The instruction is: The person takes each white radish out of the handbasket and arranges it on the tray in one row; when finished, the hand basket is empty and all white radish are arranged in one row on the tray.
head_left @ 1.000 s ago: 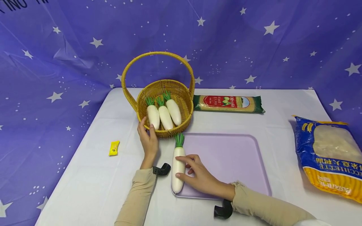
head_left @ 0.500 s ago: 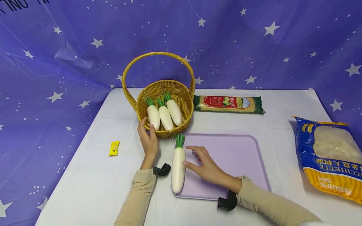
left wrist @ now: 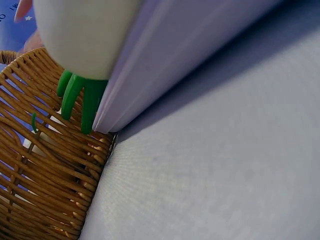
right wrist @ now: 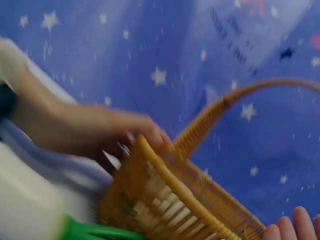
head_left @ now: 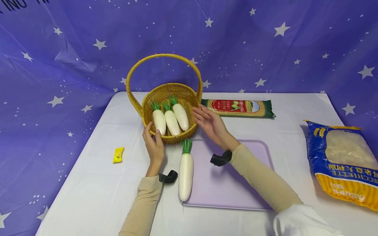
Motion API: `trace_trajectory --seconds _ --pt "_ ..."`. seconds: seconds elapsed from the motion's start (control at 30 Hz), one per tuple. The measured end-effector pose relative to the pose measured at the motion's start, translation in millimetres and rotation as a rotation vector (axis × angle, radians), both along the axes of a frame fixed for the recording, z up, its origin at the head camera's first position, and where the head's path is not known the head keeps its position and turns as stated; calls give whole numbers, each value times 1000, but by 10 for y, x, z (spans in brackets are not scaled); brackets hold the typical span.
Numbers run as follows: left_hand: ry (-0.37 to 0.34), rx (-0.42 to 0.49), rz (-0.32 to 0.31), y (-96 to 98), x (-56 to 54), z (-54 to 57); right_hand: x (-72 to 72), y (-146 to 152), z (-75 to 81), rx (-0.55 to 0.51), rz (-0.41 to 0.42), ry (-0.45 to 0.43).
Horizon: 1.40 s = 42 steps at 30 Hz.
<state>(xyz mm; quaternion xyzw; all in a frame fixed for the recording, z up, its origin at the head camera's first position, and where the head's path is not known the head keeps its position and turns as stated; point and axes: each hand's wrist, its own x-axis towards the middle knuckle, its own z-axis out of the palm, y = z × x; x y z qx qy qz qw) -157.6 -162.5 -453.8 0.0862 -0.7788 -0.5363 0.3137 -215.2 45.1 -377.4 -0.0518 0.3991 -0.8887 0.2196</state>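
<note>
Golden wicker basket (head_left: 175,141), arched handle (head_left: 164,55), three white green-topped radishes (head_left: 172,123) inside, left hand (head_left: 155,149) gripping rim (right wrist: 181,190), right hand (head_left: 213,126) alongside, fingers straight

A smooth, rounded white radish (left wrist: 82,37) fills eleven o'clock, its green leaf stalks (left wrist: 86,102) pointing toward six, in front of the brown woven wicker basket (left wrist: 45,172) at eight. A pale lilac tray (left wrist: 165,50) slants toward one; white cloth (left wrist: 215,170) spreads at four.
</note>
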Motion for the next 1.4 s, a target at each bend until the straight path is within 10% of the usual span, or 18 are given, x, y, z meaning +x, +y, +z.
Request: trace_trajectory --seconds 0.23,0.5,0.9,1.4 --pt "5 18 -5 -15 -3 -2 -433 -348 80 85 -74 7" --pt "-1 11 -7 -7 -8 -1 -693 -589 113 530 -94 44" --pt "-5 3 4 -9 -12 -8 -749 -635 110 939 254 -10" --pt "-1 13 -13 -27 -11 -17 -733 -653 124 994 315 -21"
